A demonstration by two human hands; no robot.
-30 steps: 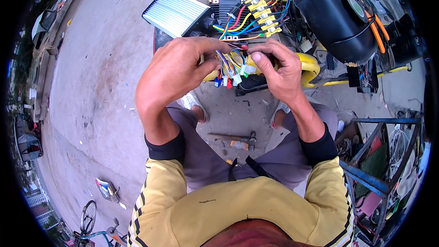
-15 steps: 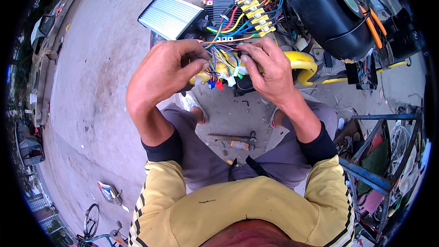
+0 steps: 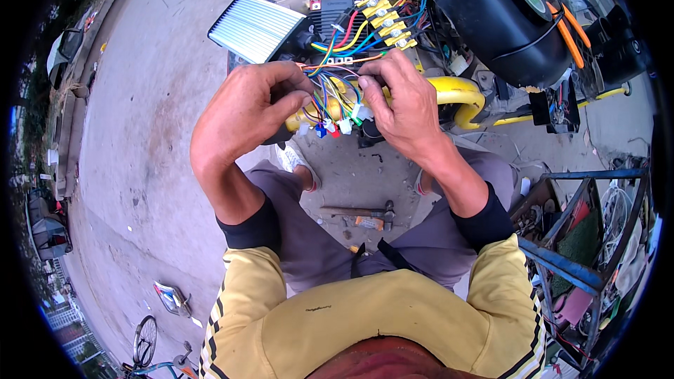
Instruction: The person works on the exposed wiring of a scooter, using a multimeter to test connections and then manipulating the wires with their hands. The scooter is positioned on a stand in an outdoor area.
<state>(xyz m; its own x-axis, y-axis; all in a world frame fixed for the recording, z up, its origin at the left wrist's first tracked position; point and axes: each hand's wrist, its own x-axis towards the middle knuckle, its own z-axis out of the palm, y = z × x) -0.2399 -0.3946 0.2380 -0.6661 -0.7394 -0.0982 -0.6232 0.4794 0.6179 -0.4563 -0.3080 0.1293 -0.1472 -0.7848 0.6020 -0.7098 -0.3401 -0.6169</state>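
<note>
A bundle of thin coloured wires (image 3: pixel 334 92) hangs between my hands, ending in small white, blue, red and green plug connectors. My left hand (image 3: pixel 247 107) is closed at the left side of the bundle, thumb and fingers pinched on wires; its curled fingertips are partly hidden. Opposite it, my right hand (image 3: pixel 406 102) pinches a thin wire between thumb and forefinger. Thicker red, yellow, blue and green cables (image 3: pixel 351 36) run above to a yellow terminal block (image 3: pixel 383 20) with metal screws. Left of these tilts a silver finned controller box (image 3: pixel 258 28).
A bent yellow tube (image 3: pixel 460 91) passes behind the wires. Beyond the block sits a dark finned unit (image 3: pixel 335 10), with a black seat-like cover (image 3: pixel 491 21) and orange-handled tool (image 3: pixel 569 31) at right. A hammer (image 3: pixel 358 210) lies between my feet; a blue metal frame (image 3: pixel 562 267) stands right.
My right hand has shifted slightly left and up along the wires. The connectors have swung a little, and the view has moved slightly. Both hands stay at the bundle.
</note>
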